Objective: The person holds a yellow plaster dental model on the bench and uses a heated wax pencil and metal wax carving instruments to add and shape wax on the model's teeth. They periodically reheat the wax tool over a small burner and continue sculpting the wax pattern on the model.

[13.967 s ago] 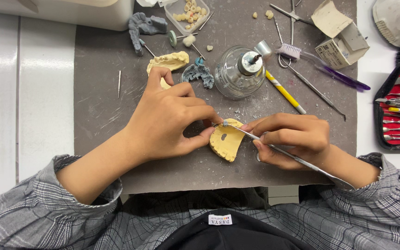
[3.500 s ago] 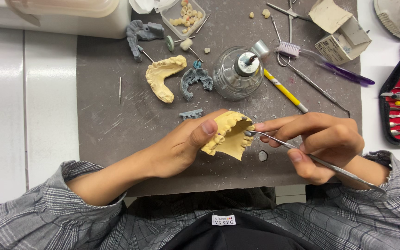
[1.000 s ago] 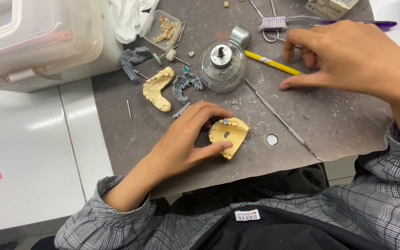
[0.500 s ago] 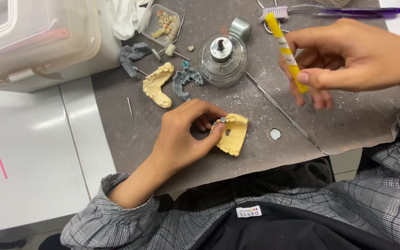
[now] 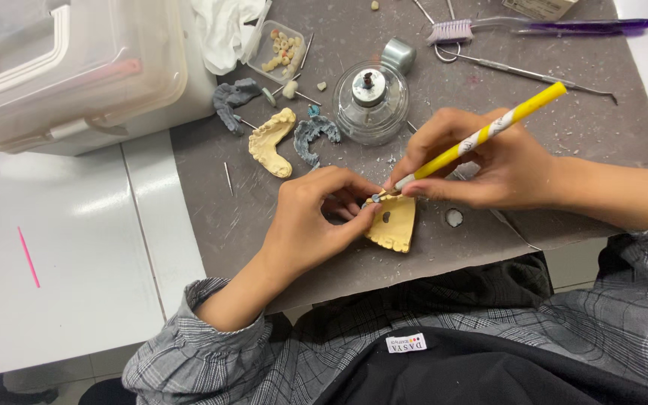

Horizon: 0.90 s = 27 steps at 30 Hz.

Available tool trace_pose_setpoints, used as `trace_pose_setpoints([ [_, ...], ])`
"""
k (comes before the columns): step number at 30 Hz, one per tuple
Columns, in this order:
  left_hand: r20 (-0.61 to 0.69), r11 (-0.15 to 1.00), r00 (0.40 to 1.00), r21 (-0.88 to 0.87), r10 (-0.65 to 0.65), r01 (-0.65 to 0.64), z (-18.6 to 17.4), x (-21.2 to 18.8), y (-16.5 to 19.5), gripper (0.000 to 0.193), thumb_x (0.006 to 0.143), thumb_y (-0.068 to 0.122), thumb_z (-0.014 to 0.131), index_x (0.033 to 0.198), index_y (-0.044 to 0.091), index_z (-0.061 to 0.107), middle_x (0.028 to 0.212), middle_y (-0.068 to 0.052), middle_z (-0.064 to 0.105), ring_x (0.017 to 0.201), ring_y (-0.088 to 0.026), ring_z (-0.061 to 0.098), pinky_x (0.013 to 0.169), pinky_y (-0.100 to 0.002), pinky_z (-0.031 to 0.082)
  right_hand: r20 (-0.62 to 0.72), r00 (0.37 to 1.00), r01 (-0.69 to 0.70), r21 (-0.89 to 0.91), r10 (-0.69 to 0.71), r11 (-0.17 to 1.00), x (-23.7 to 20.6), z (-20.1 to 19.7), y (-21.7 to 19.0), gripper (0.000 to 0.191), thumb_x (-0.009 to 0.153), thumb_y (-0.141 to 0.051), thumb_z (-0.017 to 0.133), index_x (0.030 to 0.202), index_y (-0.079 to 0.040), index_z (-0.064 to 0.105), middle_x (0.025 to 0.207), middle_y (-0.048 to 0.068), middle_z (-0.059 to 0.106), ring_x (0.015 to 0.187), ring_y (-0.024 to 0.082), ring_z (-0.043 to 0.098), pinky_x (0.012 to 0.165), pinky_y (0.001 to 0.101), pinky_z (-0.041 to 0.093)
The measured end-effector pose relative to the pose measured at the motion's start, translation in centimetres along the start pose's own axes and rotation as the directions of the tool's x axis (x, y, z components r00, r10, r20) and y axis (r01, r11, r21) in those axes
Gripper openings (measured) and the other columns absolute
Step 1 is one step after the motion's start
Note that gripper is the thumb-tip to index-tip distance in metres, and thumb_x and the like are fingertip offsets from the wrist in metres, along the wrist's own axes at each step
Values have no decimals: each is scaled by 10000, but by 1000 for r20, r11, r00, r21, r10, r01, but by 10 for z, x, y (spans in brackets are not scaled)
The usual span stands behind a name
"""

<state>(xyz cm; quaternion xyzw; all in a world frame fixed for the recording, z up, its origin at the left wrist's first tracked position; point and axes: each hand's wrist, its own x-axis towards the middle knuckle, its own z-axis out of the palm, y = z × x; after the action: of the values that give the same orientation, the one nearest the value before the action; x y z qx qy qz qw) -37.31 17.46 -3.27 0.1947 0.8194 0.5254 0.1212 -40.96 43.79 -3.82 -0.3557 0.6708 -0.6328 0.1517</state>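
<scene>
Two hands meet over a yellow plaster dental cast (image 5: 394,223) lying on the grey mat (image 5: 564,135) near its front edge; the left hand (image 5: 313,221) curls its fingers and thumb closed against the cast's upper edge, steadying it; the right hand (image 5: 481,161) pinches a yellow-handled tool (image 5: 481,135) like a pen, tip touching the cast; a glass spirit lamp (image 5: 370,102) and a second cast (image 5: 271,140) sit behind.

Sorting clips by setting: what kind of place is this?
Probably a dental lab bench: plaster tooth casts, a glass spirit burner and metal hand instruments lie on a grey mat.
</scene>
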Motion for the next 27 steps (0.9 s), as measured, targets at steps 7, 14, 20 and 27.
trace_pose_setpoints([
  [7,87,998,994,-35,60,-57,3,-1,-6,210,911,80,773,1120,62,774,1026,-52,772,816,-86,760,719,-224,622,40,999,-17,-208,26,978,2,-11,8,153,837,-86,806,937,-51,695,1002,57,790,945,142,796,833,261,664],
  [14,76,997,994,0,79,-80,6,0,-7,229,852,117,826,1070,68,775,935,-36,740,715,-83,682,643,-219,556,166,985,-2,-284,51,959,5,-10,-3,137,791,-113,817,905,-100,743,885,-19,798,793,94,803,695,225,637],
  [20,49,998,997,20,65,-66,10,1,-6,190,864,109,817,1048,75,779,908,-20,731,705,-69,665,629,-214,542,264,964,96,-239,-30,966,8,-16,-5,133,768,-99,796,888,-106,739,948,-1,790,838,124,793,696,231,632],
  [27,75,998,996,12,52,-54,8,1,-8,205,860,116,818,1059,78,785,905,-22,729,696,-69,650,618,-215,532,208,974,155,-316,-91,936,2,-14,2,151,791,-159,847,897,-103,755,908,-1,787,792,120,783,683,244,629],
])
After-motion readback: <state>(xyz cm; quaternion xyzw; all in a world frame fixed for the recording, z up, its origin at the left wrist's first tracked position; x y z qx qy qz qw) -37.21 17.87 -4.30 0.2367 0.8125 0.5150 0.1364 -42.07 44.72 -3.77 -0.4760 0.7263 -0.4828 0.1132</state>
